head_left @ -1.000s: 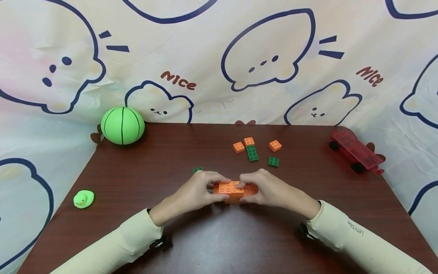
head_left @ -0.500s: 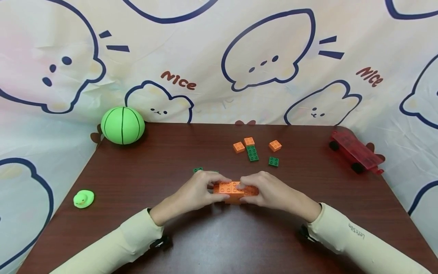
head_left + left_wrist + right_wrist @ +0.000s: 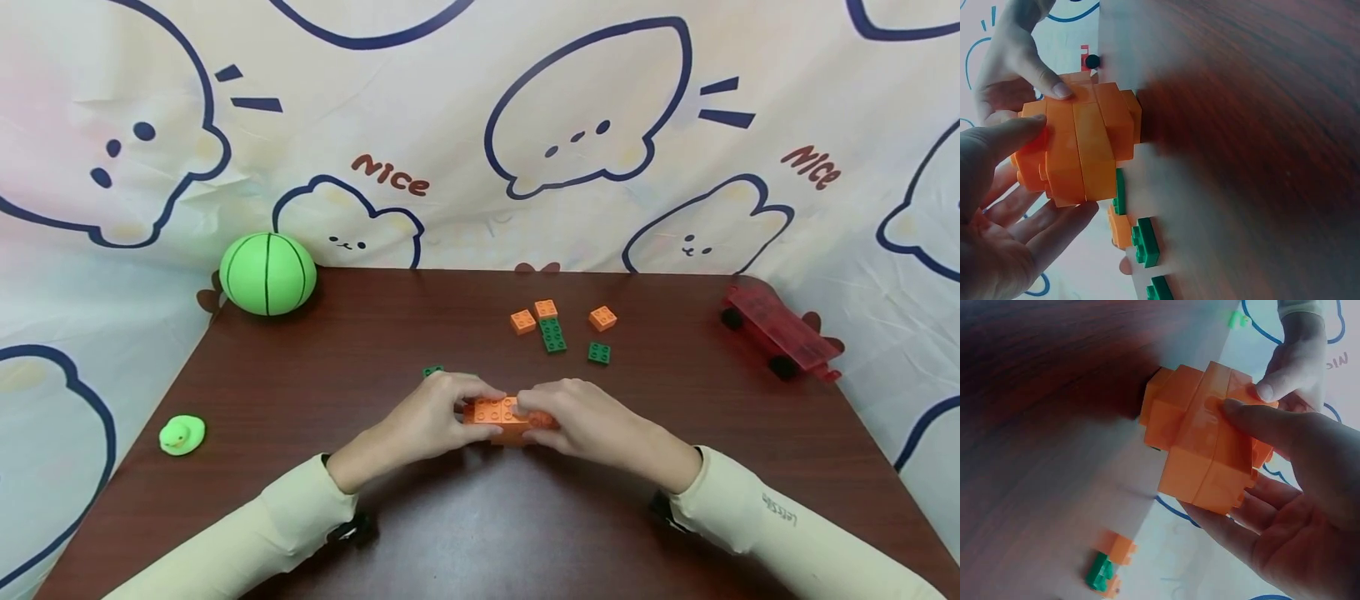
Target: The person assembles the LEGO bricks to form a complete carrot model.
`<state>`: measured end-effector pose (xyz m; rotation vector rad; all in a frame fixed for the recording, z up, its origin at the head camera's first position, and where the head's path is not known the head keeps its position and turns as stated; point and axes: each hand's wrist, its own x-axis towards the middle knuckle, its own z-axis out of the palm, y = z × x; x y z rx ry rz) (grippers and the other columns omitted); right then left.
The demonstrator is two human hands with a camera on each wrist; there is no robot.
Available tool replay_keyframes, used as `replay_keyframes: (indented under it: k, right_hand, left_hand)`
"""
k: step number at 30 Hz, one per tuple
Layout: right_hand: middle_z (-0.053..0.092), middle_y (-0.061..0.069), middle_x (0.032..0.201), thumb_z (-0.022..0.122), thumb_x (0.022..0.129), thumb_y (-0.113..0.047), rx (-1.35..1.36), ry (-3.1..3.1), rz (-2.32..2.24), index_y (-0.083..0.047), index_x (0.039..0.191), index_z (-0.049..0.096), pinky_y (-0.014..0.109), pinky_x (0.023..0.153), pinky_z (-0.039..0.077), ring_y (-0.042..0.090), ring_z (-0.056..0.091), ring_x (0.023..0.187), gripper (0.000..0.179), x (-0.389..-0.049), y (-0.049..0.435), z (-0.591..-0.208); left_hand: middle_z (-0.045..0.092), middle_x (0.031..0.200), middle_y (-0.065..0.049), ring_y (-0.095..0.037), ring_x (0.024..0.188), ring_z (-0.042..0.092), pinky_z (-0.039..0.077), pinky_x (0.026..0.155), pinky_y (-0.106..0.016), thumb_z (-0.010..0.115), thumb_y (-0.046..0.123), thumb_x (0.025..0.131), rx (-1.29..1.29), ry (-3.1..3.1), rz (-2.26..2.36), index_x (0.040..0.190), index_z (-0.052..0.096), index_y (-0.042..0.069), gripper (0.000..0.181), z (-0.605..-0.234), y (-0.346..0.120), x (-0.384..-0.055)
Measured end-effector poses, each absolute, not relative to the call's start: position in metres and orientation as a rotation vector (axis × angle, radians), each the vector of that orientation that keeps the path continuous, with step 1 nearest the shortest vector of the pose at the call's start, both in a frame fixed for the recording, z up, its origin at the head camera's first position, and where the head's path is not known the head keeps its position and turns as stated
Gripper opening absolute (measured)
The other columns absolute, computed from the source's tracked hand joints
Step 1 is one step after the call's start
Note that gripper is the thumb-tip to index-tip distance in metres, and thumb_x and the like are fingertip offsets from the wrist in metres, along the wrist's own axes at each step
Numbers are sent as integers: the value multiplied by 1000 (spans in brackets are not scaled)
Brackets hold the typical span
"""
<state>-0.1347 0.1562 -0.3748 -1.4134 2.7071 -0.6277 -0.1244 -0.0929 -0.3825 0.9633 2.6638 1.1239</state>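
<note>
Both hands hold an orange assembly of toy building bricks [image 3: 512, 433] at the middle of the table. My left hand [image 3: 444, 417] grips its left side, thumb on the near face and fingers along the far side. Opposite it, my right hand [image 3: 581, 421] grips the right end the same way, its fingers over part of the studded top. In the left wrist view the orange brick assembly [image 3: 1082, 147] shows stepped layers, narrower toward the tabletop. The right wrist view shows the right thumb [image 3: 1260, 419] pressed on a smooth side of it.
Beyond the hands lie loose orange bricks [image 3: 603, 317] and green bricks [image 3: 552, 336]. Another green brick [image 3: 432, 370] peeks out behind the left hand. A green ball [image 3: 268, 273] and a green rubber duck [image 3: 182, 435] are at left, a red skateboard-like toy [image 3: 783, 329] at right.
My right hand has shifted slightly left along the orange assembly, covering more of its top. The assembly has slid marginally left, while the left hand keeps its place.
</note>
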Motion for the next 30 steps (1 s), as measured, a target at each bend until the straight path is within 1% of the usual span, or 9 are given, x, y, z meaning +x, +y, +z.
replay_keyframes:
  k: [5,7,11,14,17,19,23,26,30]
  right_hand:
    - [71,-8,89,85,86,-20,-1405,2692,-704,-18,95,64,18,65,46,5,54,72,23,-133,164,-379]
    - [72,-10,93,84,87,-23,-1400,2669,-723,-20,98,66,18,67,49,4,57,75,21,-134,168,-379]
    - [74,-11,113,79,92,-33,-1380,2464,-807,-24,117,71,24,84,58,3,66,96,29,-145,180,-374]
    - [73,-9,123,76,94,-38,-1351,2339,-874,-24,126,72,32,96,57,7,68,111,35,-167,197,-369]
    - [75,-7,118,77,93,-38,-1240,2479,-860,-23,121,76,38,93,58,11,69,106,32,-197,216,-366]
    - [77,-5,112,78,92,-34,-1070,2657,-815,-20,116,78,40,89,59,14,69,99,27,-219,229,-369]
    - [76,8,113,77,94,-29,-681,2864,-701,-11,117,76,45,88,57,22,65,97,29,-253,252,-382]
    - [73,15,115,74,96,-31,-495,2906,-676,-7,118,73,49,88,56,28,62,97,33,-269,261,-392]
    - [72,16,111,76,94,-37,-405,2958,-626,-11,111,73,47,79,54,29,60,93,32,-281,262,-404]
  left_hand:
    - [77,111,4,-6,88,65,58,75,-25,85,24,87,1017,2671,1118,120,76,16,35,-383,-89,-125]
    - [77,110,4,-5,89,66,57,76,-24,84,26,87,1026,2677,1125,118,76,17,34,-383,-87,-126]
    - [78,110,3,-5,91,68,56,77,-20,82,30,89,1018,2678,1141,118,76,17,33,-386,-84,-126]
    - [78,111,2,-6,92,69,56,77,-19,80,32,91,1008,2693,1123,120,75,17,33,-388,-83,-124]
    - [78,112,2,-6,93,70,56,78,-21,80,32,91,982,2732,1102,121,75,17,34,-389,-84,-122]
    - [78,113,2,-6,94,70,57,80,-23,80,31,91,963,2747,1100,121,75,17,34,-390,-85,-121]
    - [78,114,1,-7,96,71,57,81,-24,80,30,91,958,2741,1106,123,75,16,35,-391,-86,-120]
    - [78,114,0,-7,96,71,57,81,-23,80,30,91,969,2735,1115,123,75,16,35,-391,-85,-122]
    - [78,114,1,-7,96,71,57,80,-23,80,30,91,975,2737,1130,123,75,17,35,-391,-83,-123]
